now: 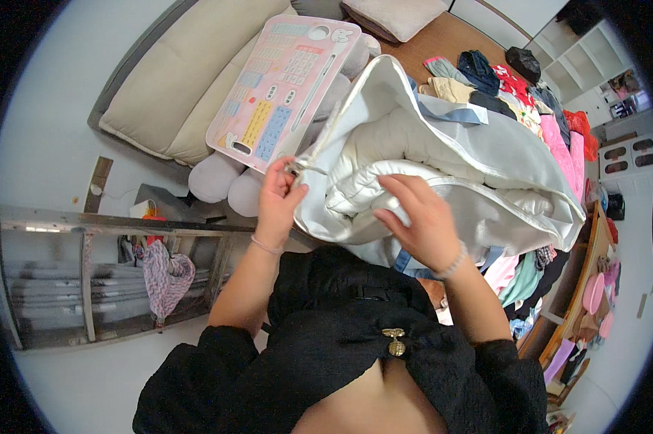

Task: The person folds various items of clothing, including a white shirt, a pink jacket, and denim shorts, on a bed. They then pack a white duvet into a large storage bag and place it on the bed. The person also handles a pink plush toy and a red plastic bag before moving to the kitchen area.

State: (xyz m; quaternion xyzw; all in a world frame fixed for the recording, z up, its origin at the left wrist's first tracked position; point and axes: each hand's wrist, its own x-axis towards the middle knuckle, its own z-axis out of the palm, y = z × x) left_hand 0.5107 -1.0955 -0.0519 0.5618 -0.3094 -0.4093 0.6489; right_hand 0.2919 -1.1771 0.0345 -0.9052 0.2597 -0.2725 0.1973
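Observation:
Before me a large pale grey storage bag (pixel 500 146) with a white zipper edge and blue straps gapes open. Inside it lies a folded white quilt (pixel 380 146), its puffy folds partly hidden by the bag's near side. At the bag's left corner, my left hand (pixel 279 190) pinches the zippered edge between thumb and fingers. My right hand (pixel 421 217) hovers over the near side of the opening, fingers apart and slightly blurred; nothing shows in its grasp. One blue strap (pixel 451 115) hangs over the far side of the bag.
A pink printed lap table (pixel 288 87) rests on grey cushions (pixel 212 176) at the upper left, beside a beige sofa cushion (pixel 190 81). Piled clothes (pixel 500 81) lie beyond the bag, and more clothes (pixel 527 282) spread at its right. A window frame (pixel 87 287) stands at left.

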